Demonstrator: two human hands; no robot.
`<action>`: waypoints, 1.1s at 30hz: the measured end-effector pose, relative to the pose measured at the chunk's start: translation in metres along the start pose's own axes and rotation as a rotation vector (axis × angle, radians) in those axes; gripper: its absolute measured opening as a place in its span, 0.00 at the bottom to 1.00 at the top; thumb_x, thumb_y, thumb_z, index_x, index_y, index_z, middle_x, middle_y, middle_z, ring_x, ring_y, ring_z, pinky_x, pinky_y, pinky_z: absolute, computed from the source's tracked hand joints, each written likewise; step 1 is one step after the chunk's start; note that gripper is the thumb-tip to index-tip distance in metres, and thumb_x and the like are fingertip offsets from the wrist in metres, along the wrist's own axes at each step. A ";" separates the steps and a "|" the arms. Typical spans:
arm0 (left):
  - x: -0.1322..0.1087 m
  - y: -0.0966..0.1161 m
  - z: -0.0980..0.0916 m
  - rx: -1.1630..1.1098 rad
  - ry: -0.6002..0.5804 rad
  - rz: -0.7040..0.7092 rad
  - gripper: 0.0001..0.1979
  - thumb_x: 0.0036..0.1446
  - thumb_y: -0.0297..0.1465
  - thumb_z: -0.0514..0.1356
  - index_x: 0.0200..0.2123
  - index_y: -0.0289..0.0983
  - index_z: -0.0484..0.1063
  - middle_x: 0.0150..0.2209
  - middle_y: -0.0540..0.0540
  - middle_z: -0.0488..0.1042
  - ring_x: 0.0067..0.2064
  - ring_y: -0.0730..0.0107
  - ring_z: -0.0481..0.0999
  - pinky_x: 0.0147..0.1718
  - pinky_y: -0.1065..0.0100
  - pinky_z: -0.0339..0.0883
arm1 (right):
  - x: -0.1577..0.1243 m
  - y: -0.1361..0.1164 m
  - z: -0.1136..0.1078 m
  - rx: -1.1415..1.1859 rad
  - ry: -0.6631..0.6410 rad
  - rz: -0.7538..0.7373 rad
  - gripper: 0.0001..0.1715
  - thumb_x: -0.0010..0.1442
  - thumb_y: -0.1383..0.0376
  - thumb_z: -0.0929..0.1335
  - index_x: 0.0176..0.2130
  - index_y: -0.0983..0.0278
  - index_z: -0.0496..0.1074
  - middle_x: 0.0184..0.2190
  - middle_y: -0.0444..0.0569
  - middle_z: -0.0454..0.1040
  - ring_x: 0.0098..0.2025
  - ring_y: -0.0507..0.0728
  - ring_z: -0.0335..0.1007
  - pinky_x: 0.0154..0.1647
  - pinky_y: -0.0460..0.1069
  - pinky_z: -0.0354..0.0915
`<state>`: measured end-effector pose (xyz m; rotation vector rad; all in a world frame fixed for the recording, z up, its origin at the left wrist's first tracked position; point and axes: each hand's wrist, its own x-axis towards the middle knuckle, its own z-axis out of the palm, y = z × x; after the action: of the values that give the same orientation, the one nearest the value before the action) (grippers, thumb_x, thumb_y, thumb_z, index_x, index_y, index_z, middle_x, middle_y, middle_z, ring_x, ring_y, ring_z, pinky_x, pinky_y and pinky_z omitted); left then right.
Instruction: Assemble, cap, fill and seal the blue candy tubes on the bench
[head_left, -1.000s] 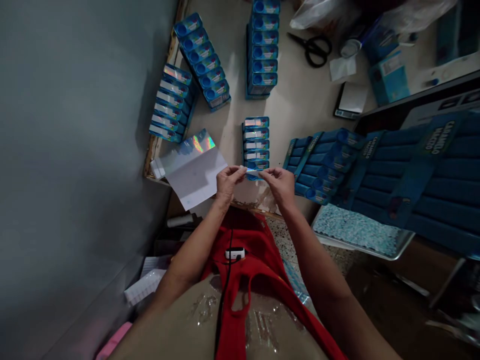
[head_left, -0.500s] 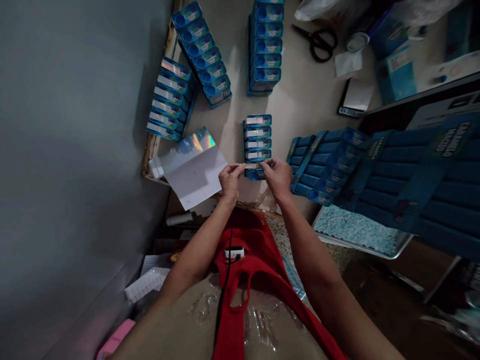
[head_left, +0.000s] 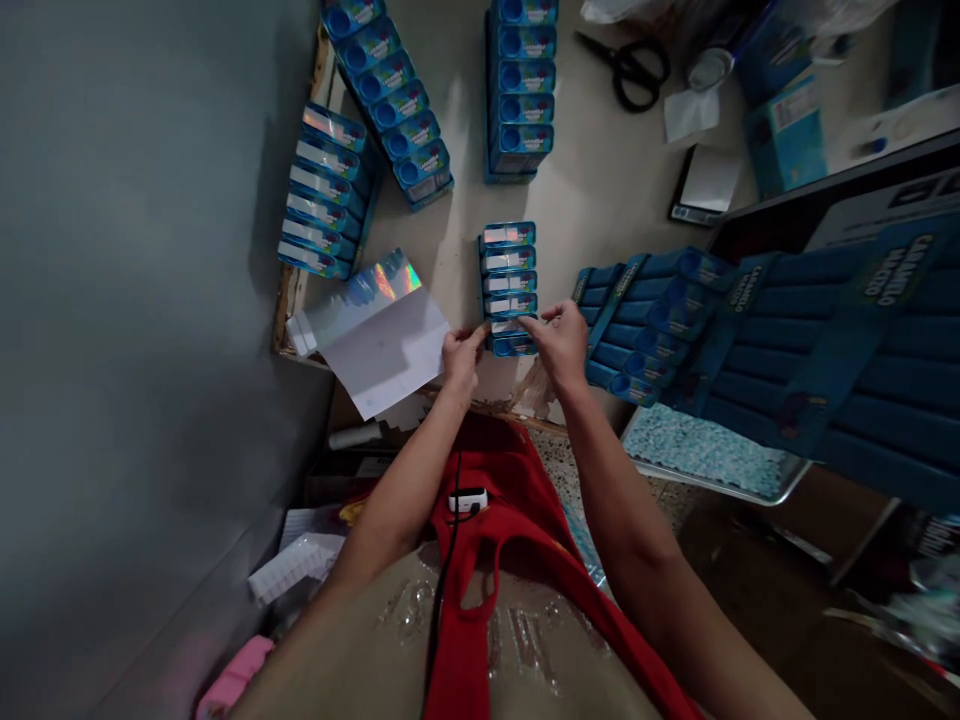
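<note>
A short row of blue boxes (head_left: 510,283) stands in front of me, with pale sticker strips across several of their tops. One sticker (head_left: 507,326) lies across the second-nearest box. At its left end is my left hand (head_left: 460,362), thumb and forefinger close together against the box edge. From the right, my right hand (head_left: 562,340) reaches over with its forefinger stretched onto the sticker and its other fingers apart from it. The nearest box (head_left: 514,346) shows no strip on top. Left of my left hand lies a white sheet with a shiny holographic part (head_left: 390,345).
More blue box rows stand at the left (head_left: 319,205), upper left (head_left: 397,105) and back (head_left: 523,95). Stacked blue cartons (head_left: 810,350) fill the right side above a metal tray (head_left: 787,488). Black scissors (head_left: 634,72) lie at the back. A grey wall (head_left: 150,300) borders the left.
The sticker, held stretched between both hands before, now lies on the box top. My right fingers have spread off its end, with the forefinger on it. The whole view has shifted slightly.
</note>
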<state>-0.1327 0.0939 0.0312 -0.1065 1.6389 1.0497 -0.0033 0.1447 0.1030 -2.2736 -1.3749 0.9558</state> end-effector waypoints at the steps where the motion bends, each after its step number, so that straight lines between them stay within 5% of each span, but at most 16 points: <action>1: -0.004 0.002 -0.004 0.035 0.045 0.082 0.17 0.46 0.33 0.75 0.35 0.38 0.71 0.28 0.52 0.72 0.30 0.74 0.71 0.33 0.72 0.63 | -0.004 -0.004 -0.006 0.088 -0.026 -0.005 0.21 0.52 0.51 0.75 0.31 0.59 0.64 0.24 0.40 0.67 0.28 0.54 0.64 0.31 0.49 0.59; 3: -0.019 0.008 -0.014 0.103 0.048 0.262 0.17 0.47 0.37 0.75 0.35 0.38 0.72 0.31 0.50 0.75 0.34 0.72 0.73 0.36 0.71 0.66 | -0.015 -0.013 -0.016 0.268 -0.082 -0.008 0.23 0.55 0.48 0.73 0.31 0.58 0.62 0.21 0.37 0.63 0.25 0.52 0.61 0.27 0.48 0.57; 5: -0.039 0.016 -0.025 0.131 -0.133 0.318 0.20 0.51 0.47 0.73 0.38 0.38 0.76 0.34 0.47 0.77 0.35 0.70 0.75 0.37 0.69 0.68 | -0.026 -0.022 -0.024 0.395 -0.137 0.010 0.26 0.54 0.44 0.73 0.31 0.57 0.61 0.20 0.36 0.60 0.23 0.51 0.58 0.25 0.47 0.55; 8: -0.066 0.029 -0.033 0.054 -0.483 0.116 0.34 0.49 0.59 0.69 0.47 0.38 0.78 0.40 0.42 0.81 0.34 0.68 0.77 0.38 0.65 0.71 | -0.038 -0.032 -0.026 0.463 -0.220 0.069 0.30 0.49 0.40 0.74 0.30 0.57 0.61 0.20 0.35 0.59 0.22 0.50 0.55 0.22 0.46 0.54; 10: -0.075 0.036 -0.031 -0.018 -0.595 -0.019 0.38 0.44 0.59 0.72 0.49 0.38 0.78 0.42 0.41 0.81 0.36 0.67 0.78 0.40 0.64 0.72 | -0.042 -0.035 -0.025 0.469 -0.259 0.116 0.32 0.47 0.39 0.75 0.30 0.58 0.61 0.20 0.36 0.60 0.23 0.49 0.56 0.22 0.46 0.55; 16: -0.067 0.040 -0.023 0.025 -0.479 0.060 0.23 0.38 0.47 0.78 0.29 0.36 0.78 0.26 0.51 0.74 0.29 0.76 0.69 0.33 0.71 0.64 | -0.043 -0.027 -0.026 0.469 -0.337 0.210 0.35 0.43 0.35 0.75 0.30 0.58 0.63 0.23 0.38 0.65 0.25 0.50 0.60 0.25 0.46 0.59; 22: -0.065 0.040 -0.043 0.222 -0.327 0.235 0.17 0.45 0.44 0.75 0.27 0.36 0.80 0.22 0.51 0.73 0.26 0.76 0.66 0.29 0.70 0.59 | -0.045 0.003 -0.034 0.503 -0.421 0.180 0.37 0.32 0.49 0.82 0.38 0.59 0.67 0.23 0.36 0.71 0.25 0.51 0.66 0.30 0.48 0.62; 28: -0.061 0.036 -0.041 0.349 -0.170 0.307 0.10 0.49 0.37 0.74 0.26 0.37 0.81 0.21 0.50 0.74 0.25 0.73 0.68 0.27 0.70 0.60 | -0.049 0.003 -0.026 0.126 -0.106 -0.010 0.23 0.49 0.49 0.75 0.39 0.60 0.71 0.28 0.45 0.78 0.33 0.59 0.76 0.38 0.53 0.67; 33: -0.045 0.024 -0.032 0.275 -0.150 0.275 0.08 0.51 0.34 0.72 0.25 0.37 0.80 0.21 0.51 0.74 0.24 0.74 0.69 0.27 0.71 0.62 | -0.038 -0.001 -0.013 -0.016 -0.062 -0.079 0.16 0.55 0.54 0.73 0.38 0.59 0.69 0.31 0.45 0.80 0.36 0.60 0.78 0.43 0.55 0.68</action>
<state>-0.1539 0.0674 0.0810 0.3805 1.6728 0.9981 -0.0071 0.1132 0.1273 -2.2008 -1.4907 1.0005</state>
